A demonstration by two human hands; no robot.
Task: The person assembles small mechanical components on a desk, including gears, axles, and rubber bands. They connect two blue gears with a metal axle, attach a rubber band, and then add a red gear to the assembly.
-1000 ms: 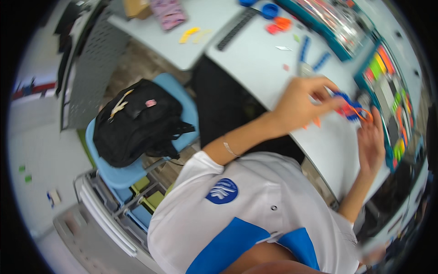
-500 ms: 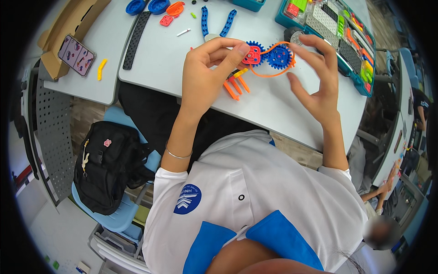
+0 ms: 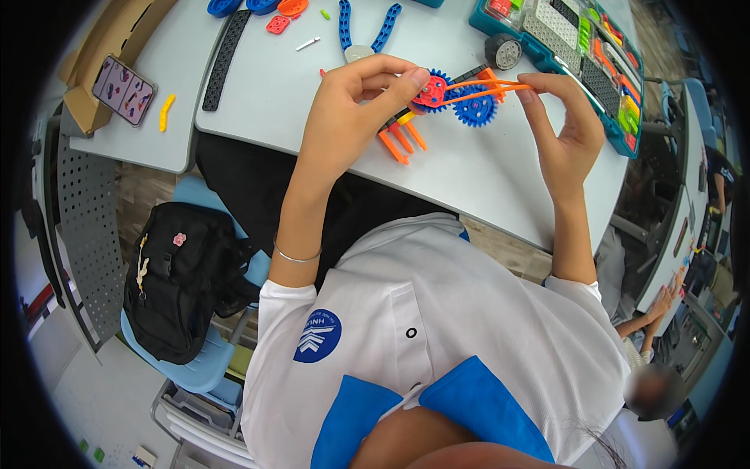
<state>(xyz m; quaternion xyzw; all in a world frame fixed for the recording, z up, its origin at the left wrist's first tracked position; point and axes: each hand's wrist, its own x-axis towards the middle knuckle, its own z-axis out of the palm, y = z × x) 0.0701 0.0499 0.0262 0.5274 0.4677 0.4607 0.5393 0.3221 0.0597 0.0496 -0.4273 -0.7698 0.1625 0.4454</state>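
Note:
My left hand (image 3: 363, 105) grips a plastic building-kit model at its red-pink piece (image 3: 430, 92), thumb on top. Two blue gears (image 3: 475, 107) sit side by side on the model, and orange prongs (image 3: 402, 142) stick out below my left fingers. An orange rubber band (image 3: 488, 87) runs from the red-pink piece across the gears. Its far end is pinched between the thumb and forefinger of my right hand (image 3: 564, 129), which pulls it out to the right into a narrow loop. The underside of the model is hidden by my left hand.
A teal parts case (image 3: 574, 86) stands at the far right beside a grey wheel (image 3: 504, 51). Blue beams (image 3: 383, 31), a dark track strip (image 3: 226, 62) and small pieces lie around the table. To the left are a phone (image 3: 123, 90), cardboard box (image 3: 87, 113) and backpack (image 3: 176, 285).
My right hand has closed on the rubber band and moved right, drawing the wide loop around the gear into a narrow stretched one. The left hand still holds the model.

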